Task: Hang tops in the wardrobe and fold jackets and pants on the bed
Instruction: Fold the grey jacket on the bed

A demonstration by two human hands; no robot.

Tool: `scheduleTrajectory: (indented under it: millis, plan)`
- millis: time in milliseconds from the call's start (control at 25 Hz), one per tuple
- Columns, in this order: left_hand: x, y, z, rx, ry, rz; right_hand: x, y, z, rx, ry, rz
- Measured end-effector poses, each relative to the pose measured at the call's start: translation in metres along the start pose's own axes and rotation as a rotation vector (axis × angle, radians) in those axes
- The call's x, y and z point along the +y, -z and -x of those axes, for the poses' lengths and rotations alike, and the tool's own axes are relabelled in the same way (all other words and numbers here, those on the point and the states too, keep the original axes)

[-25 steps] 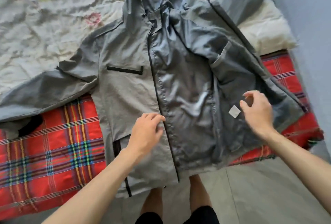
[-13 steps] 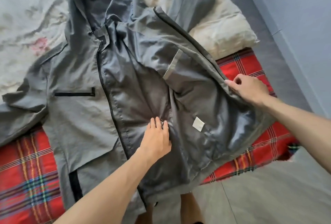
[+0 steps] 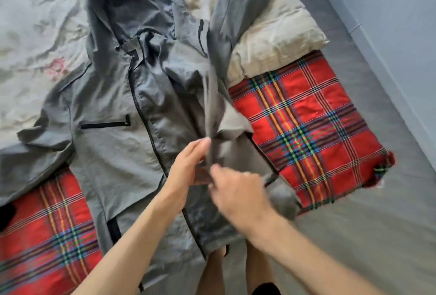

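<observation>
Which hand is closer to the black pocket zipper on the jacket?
Left. The left hand sits just right of and below the pocket zipper on the jacket; the right hand is farther right, beyond it.

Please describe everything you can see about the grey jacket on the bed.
The grey jacket is thin, crinkled, hooded, with black zips. It lies front up across a red tartan blanket and pale sheet. Its right panel is blurred, standing on edge, at the left hand and right hand; neither grip is clear.
</observation>
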State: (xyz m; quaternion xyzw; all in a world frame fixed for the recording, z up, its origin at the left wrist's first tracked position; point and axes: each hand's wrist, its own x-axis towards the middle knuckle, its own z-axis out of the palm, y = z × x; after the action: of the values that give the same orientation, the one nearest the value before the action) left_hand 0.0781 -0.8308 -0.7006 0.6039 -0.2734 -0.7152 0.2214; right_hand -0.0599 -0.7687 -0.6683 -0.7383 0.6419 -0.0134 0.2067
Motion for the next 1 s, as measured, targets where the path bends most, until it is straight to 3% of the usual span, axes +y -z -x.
scheduleTrajectory:
  millis: [120,160,280,360,480,520,600,680,760,840,1000]
  plan:
    - [-0.036,0.031,-0.009,0.242,-0.019,-0.531,-0.035,-0.062,0.02,-0.141,0.069,-0.032]
    - [-0.044,0.038,-0.014,0.289,0.0,-0.549,-0.029,-0.071,0.024,-0.189,0.05,-0.026]
    - [-0.049,0.051,-0.014,0.342,0.002,-0.152,-0.003,-0.082,0.043,-0.222,-0.081,-0.144]
    - [-0.053,0.057,-0.006,0.327,0.087,0.038,-0.004,-0.084,0.06,-0.157,0.0,-0.304]
    - [-0.089,0.07,0.007,0.325,0.233,-0.167,0.0,-0.1,0.091,-0.344,0.166,-0.309]
    - [-0.106,0.073,0.014,0.316,0.27,-0.27,0.018,-0.106,0.098,-0.281,0.092,-0.296]
    - [-0.132,0.072,0.026,0.265,0.333,-0.339,0.07,-0.109,0.113,-0.015,-0.333,-0.29]
    - [-0.139,0.069,0.032,0.222,0.322,-0.267,0.114,-0.101,0.122,-0.002,-0.651,-0.329]
    - [-0.136,0.067,0.034,0.212,0.31,-0.145,0.129,-0.102,0.12,-0.141,-0.684,-0.394]
    - [-0.131,0.067,0.038,0.234,0.243,-0.079,0.125,-0.11,0.112,-0.187,-0.606,-0.455]
    - [-0.134,0.068,0.046,0.314,0.17,-0.115,0.114,-0.123,0.097,-0.022,-0.767,-0.561]
